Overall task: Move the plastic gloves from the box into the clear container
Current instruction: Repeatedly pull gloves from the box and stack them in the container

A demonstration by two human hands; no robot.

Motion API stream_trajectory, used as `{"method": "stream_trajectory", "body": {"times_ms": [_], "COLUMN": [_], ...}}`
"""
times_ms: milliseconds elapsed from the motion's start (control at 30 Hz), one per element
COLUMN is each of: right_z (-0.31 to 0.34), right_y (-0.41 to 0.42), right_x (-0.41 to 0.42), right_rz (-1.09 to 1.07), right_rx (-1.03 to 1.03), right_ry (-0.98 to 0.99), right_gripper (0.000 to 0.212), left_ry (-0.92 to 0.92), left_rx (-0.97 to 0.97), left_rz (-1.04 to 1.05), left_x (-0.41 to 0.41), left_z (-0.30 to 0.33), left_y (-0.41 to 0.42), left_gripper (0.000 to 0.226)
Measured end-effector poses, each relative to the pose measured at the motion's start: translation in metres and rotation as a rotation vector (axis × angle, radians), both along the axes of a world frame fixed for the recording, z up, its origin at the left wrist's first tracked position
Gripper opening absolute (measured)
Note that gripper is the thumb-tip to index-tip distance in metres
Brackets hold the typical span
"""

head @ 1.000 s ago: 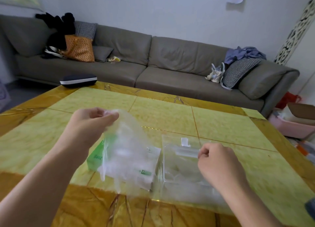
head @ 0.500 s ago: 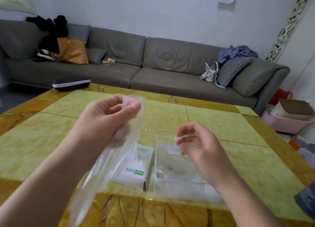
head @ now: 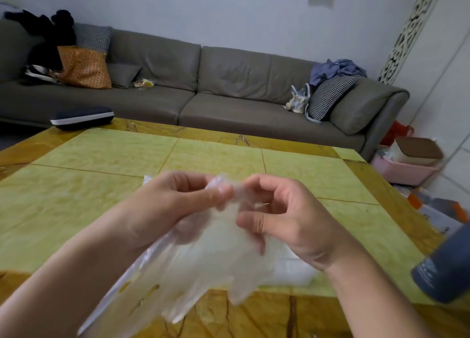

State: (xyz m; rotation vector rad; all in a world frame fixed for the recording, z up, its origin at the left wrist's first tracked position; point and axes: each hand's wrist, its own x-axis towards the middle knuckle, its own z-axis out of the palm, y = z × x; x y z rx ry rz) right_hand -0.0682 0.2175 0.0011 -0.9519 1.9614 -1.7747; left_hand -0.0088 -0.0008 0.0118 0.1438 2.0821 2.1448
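- A person's two bare hands meet over a table (head: 89, 205) topped with yellow-green tiles and amber borders
- The left hand (head: 162, 210) has its thumb and fingers curled, pinching the crumpled top of a thin, clear plastic glove (head: 211, 256)
- The right hand (head: 284, 220) faces it, just beside it, fingers curled inward and pinching the same bunched top edge of the glove
- The glove hangs down from both hands in the air above the near part of the table, spread wide and see-through, its lower edge blurred
- The clear container (head: 292, 269) sits on the table below and behind the glove, mostly hidden by the right wrist and the plastic; only a pale, glassy corner shows
- A small white corner (head: 147, 179) pokes out behind the left hand; whether it is the glove box cannot be told
- A dark blue-grey cylinder (head: 445, 266), blurred, stands at the right edge of the view
- Beyond the table runs a long grey sofa (head: 229, 83) against a pale wall
- On the sofa's left end are an orange patterned bag (head: 81, 68) and dark clothing (head: 45, 30); on the right end, a checked cushion (head: 328, 96), blue clothes (head: 335, 70) and a small pale bag (head: 298, 101)
- A dark case with a white stripe (head: 81, 116) lies at the table's far left corner
- A pink bin (head: 404, 170) holding a brown box (head: 419, 149) sits on the floor to the right
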Motion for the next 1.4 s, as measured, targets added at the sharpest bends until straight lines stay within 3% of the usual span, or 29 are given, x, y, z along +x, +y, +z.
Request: {"method": "stream_trajectory", "body": {"times_ms": [67,133,300,500,600,700,767,833,933,1067,1200,1400], "right_z": [-0.001,-0.002,-0.007,-0.007,-0.006,0.001,0.009,0.013,0.006,-0.018,-0.032,-0.045], "right_y": [0.002,0.003,0.009,0.011,0.012,0.014,0.016,0.022,0.031,0.042,0.050,0.060], "right_x": [-0.002,-0.005,-0.012,-0.016,-0.016,-0.017,-0.016,-0.019,-0.027,-0.036,-0.045,-0.056], "right_rz": [-0.077,-0.170,-0.309,-0.312,-0.269,-0.243,-0.239,-0.251,-0.324,-0.415,-0.428,-0.421], "right_rx": [-0.003,-0.012,-0.040,-0.049,-0.076,-0.159,-0.217,-0.210,-0.039,0.311,0.586,0.809], "right_ry": [-0.031,-0.078,-0.214,-0.232,-0.125,0.107,0.257,0.346,0.451,0.431,0.406,0.463], "right_gripper": [0.010,0.006,0.011,0.007,0.006,0.014,0.019,0.021,0.030,0.039,0.036,0.044], "left_ry": [-0.044,-0.105,-0.082,-0.034,0.052,0.359,0.528,0.542,0.422,0.315,0.281,0.105], "left_rx": [0.039,0.013,-0.110,-0.040,-0.011,-0.080,-0.084,-0.091,-0.190,-0.575,-0.939,-1.143], "left_rz": [0.050,0.035,0.122,0.294,0.355,0.355,0.211,-0.044,-0.154,0.010,-0.005,-0.165], "left_x": [-0.002,-0.001,-0.001,-0.005,-0.004,0.007,0.017,0.022,0.017,0.000,-0.025,-0.058], "left_z": [-0.001,-0.003,-0.004,-0.008,-0.004,0.015,0.031,0.038,0.028,0.000,-0.034,-0.057], "left_y": [-0.006,-0.012,-0.022,-0.023,-0.022,-0.015,-0.006,0.003,0.011,0.030,0.056,0.082], "left_gripper": [0.048,0.052,0.019,0.032,0.033,0.018,0.020,0.029,0.041,0.016,0.022,0.024]}}
